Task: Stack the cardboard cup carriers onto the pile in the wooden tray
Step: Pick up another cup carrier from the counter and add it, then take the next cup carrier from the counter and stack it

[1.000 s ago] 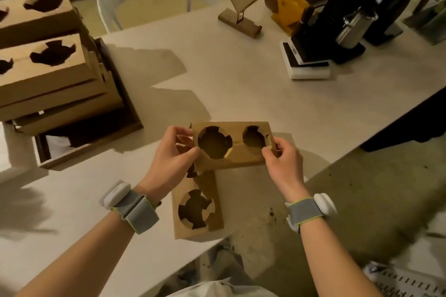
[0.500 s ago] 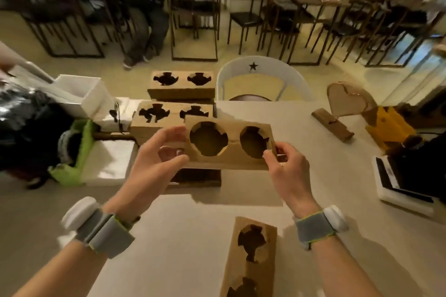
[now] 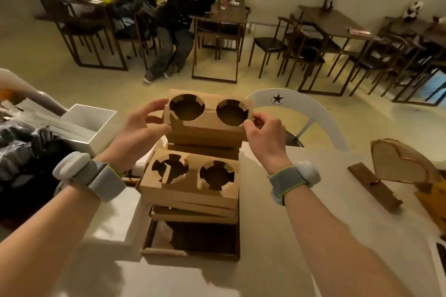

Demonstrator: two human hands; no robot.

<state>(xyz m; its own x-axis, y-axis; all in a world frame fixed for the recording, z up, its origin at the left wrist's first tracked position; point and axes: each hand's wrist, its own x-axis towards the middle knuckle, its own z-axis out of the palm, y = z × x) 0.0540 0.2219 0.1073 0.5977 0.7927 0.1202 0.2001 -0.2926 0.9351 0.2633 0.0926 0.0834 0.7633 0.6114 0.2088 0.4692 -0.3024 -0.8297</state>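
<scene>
A two-hole cardboard cup carrier (image 3: 209, 116) is held level at the top of the far pile (image 3: 205, 144) in the wooden tray (image 3: 190, 254); whether it already rests on the carriers beneath cannot be told. The left hand (image 3: 142, 132) pinches its left end, thumb under, fingers curled over the top edge. The right hand (image 3: 263, 137) clamps the right end, fingertips at the rim of the right hole. Each grip is closed on the carrier. A lower, nearer pile (image 3: 193, 183) stands in front, in the same tray, whose near part lies bare. The pale bench (image 3: 301, 236) is open to the right, up to a wooden heart stand (image 3: 400, 164). A white box (image 3: 89, 120) sits left; a white chair (image 3: 301, 113) stands behind.
</scene>
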